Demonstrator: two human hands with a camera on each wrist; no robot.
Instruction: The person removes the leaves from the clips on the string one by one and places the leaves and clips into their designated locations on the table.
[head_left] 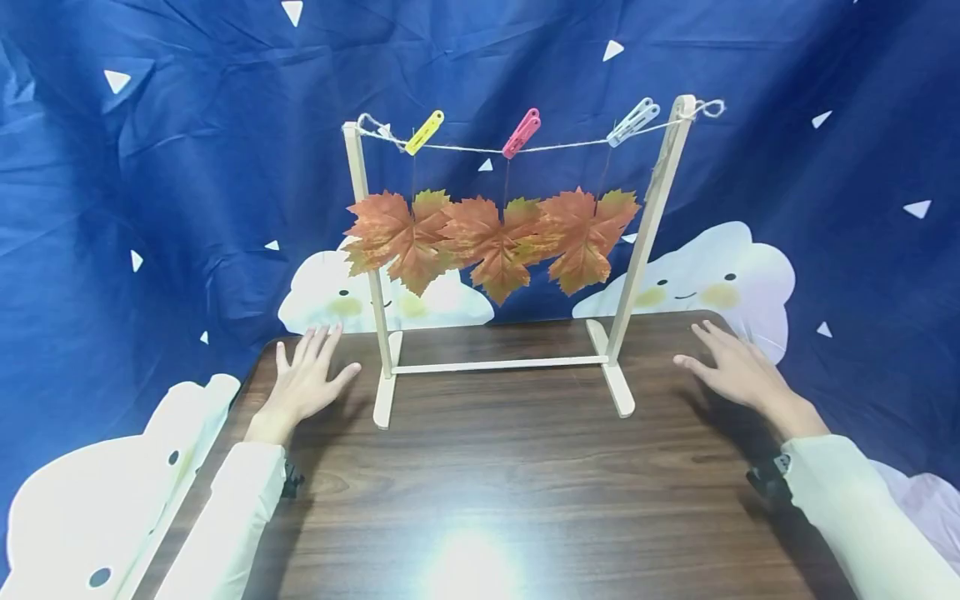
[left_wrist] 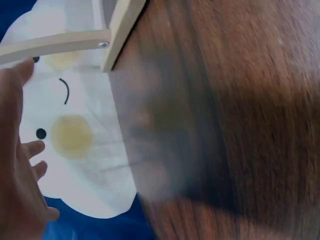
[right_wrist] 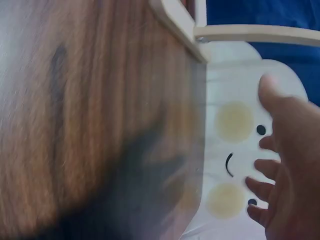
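Head view: both arms in pale sleeves (head_left: 232, 500) reach forward from the lower corners. The left hand (head_left: 303, 383) is palm down over the far-left part of a brown table (head_left: 480, 450), fingers spread, grasping nothing. The right hand (head_left: 738, 367) mirrors it at the far right, fingers loosely extended and free. Between them, apart from both, stands a wooden rack (head_left: 500, 364); three autumn leaves (head_left: 495, 242) hang from its string (head_left: 562, 147) beneath yellow (head_left: 424, 132), pink (head_left: 521, 133) and pale-blue (head_left: 633, 122) clothespins.

Left wrist view: the thumb points towards the rack's upright; the fingers bend slightly, unclenched.

Right wrist view: the thumb is raised, fingers slightly curved, holding nothing.
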